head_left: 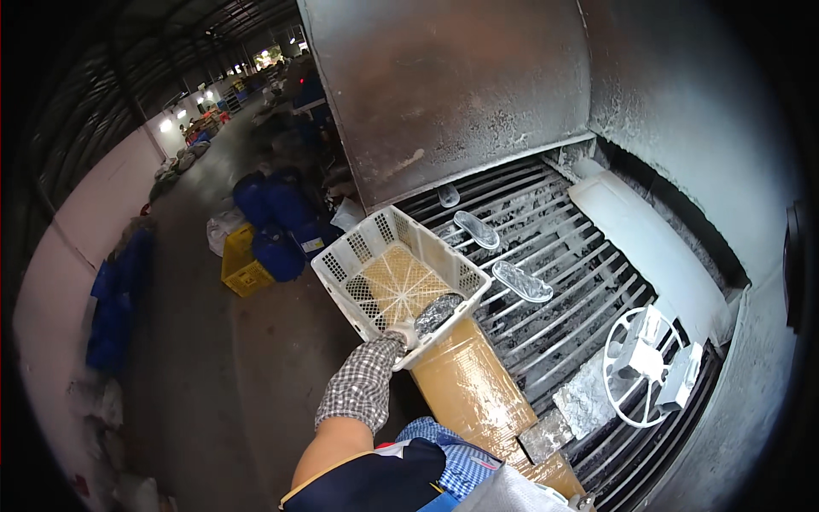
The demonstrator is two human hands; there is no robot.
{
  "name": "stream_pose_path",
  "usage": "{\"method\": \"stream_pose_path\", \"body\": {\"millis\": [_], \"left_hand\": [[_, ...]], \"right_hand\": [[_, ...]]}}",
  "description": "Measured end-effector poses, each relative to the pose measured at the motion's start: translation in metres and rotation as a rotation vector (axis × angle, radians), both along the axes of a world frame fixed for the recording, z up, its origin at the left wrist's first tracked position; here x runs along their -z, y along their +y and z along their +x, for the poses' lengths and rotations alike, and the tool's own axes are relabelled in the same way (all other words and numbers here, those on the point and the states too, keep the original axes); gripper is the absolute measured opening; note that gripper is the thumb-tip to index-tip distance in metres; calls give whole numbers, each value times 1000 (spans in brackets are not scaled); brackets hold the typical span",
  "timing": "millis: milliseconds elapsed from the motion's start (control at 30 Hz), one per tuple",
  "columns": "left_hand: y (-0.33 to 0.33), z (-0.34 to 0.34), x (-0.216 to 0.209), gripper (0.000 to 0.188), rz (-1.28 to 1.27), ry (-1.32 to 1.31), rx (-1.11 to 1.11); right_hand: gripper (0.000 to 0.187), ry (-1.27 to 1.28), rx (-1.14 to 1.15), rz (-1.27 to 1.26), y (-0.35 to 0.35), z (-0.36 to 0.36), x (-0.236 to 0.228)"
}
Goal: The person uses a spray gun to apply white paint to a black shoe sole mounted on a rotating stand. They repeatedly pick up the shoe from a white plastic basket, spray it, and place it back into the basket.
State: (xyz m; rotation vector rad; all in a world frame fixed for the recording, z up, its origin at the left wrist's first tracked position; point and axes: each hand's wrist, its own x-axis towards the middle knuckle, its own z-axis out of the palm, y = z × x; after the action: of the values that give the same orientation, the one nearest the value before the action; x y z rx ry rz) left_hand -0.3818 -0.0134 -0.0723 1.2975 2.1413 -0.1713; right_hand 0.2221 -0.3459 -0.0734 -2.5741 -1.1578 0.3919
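Note:
My left hand (407,331), in a pale glove with a grey checked sleeve above it, is at the near rim of a white plastic basket (339,299). Its fingers look closed on the end of a dark, shiny, shoe-sole-shaped piece (438,314), which lies tilted inside the basket's near right corner; the grip is partly hidden. Beyond the basket, similar silvery sole-shaped pieces lie apart on dark metal slats: one nearer (522,282), one in the middle (476,229) and one farther off (448,195). My right hand does not show.
Under the basket, a tape-covered brown cardboard sheet (472,375) stretches toward me. A white spoked handwheel (646,367) stands over the slats (567,256) at right. Metal walls (461,85) enclose them. Blue drums (277,254) and a yellow crate (242,264) stand on the floor at left.

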Motion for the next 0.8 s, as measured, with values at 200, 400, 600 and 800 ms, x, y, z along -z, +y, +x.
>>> {"method": "stream_pose_path", "body": {"millis": [200,400,600,800], "left_hand": [[-13,-24,2,65,25,37,-18],[-7,18,-49,68,26,-184,-132],[9,-39,56,49,144,78,-20],[11,-14,39,45,135,33,-1]], "right_hand": [[61,69,-118,86,-12,43,85],[61,110,194,293,-9,-3,28],[64,68,127,214,9,8,66],[64,-21,60,81,-12,17,65]]}}
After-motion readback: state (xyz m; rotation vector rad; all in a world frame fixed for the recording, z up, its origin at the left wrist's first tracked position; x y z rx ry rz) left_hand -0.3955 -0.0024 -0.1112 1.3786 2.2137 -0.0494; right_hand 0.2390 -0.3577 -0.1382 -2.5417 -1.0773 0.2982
